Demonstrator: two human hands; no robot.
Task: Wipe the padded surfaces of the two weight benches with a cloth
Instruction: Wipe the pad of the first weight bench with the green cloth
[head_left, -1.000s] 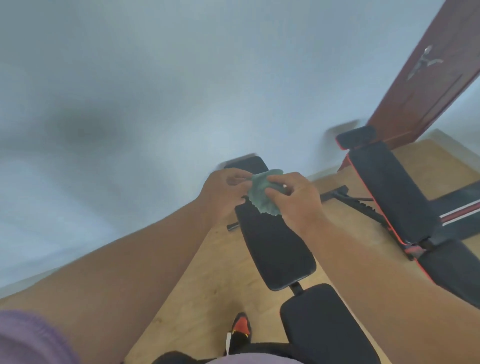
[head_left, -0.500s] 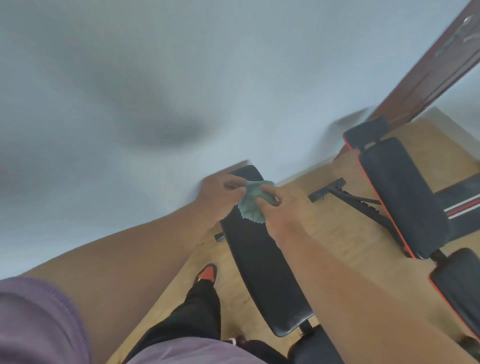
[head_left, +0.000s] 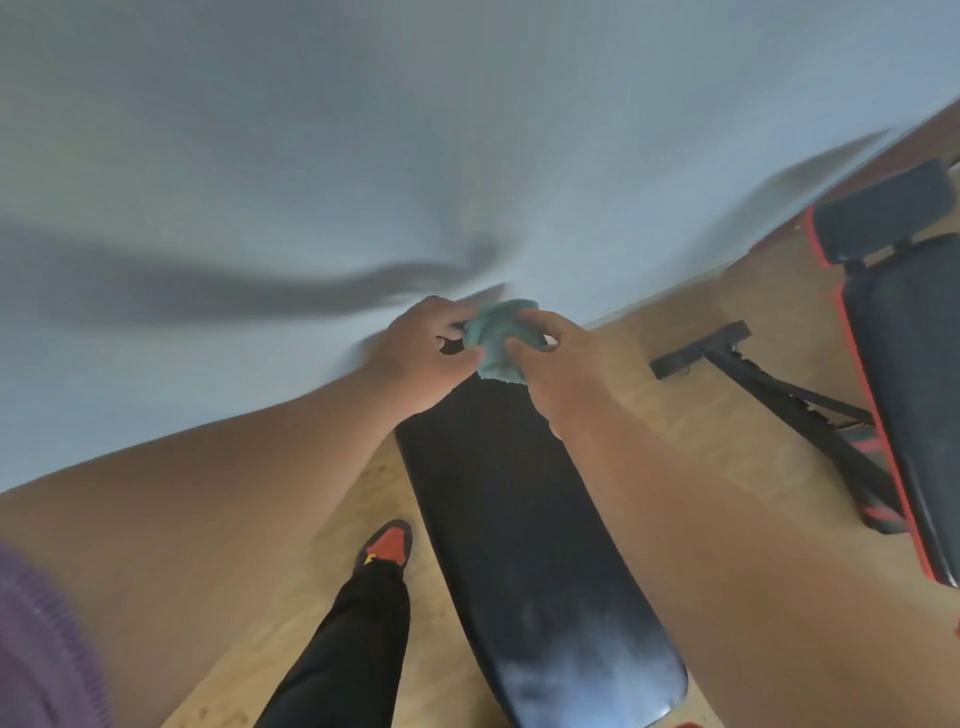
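A small teal cloth (head_left: 497, 338) is bunched between both my hands above the far end of the black padded bench (head_left: 524, 530) that runs away from me toward the wall. My left hand (head_left: 426, 353) grips the cloth's left side and my right hand (head_left: 553, 358) pinches its right side. The cloth's lower edge hangs just over the pad; I cannot tell if it touches. A second bench (head_left: 914, 374), black with red trim, stands at the right edge, with a separate head pad at its far end.
A pale wall (head_left: 363, 130) rises right behind the near bench's far end. The second bench's black floor frame (head_left: 769, 395) lies on the wooden floor between the two benches. My left leg and red-toed shoe (head_left: 387, 543) stand left of the near bench.
I have stepped closer and leaned over the near bench, so it fills more of the view. Both hands, still holding the cloth, have reached farther toward its end by the wall.
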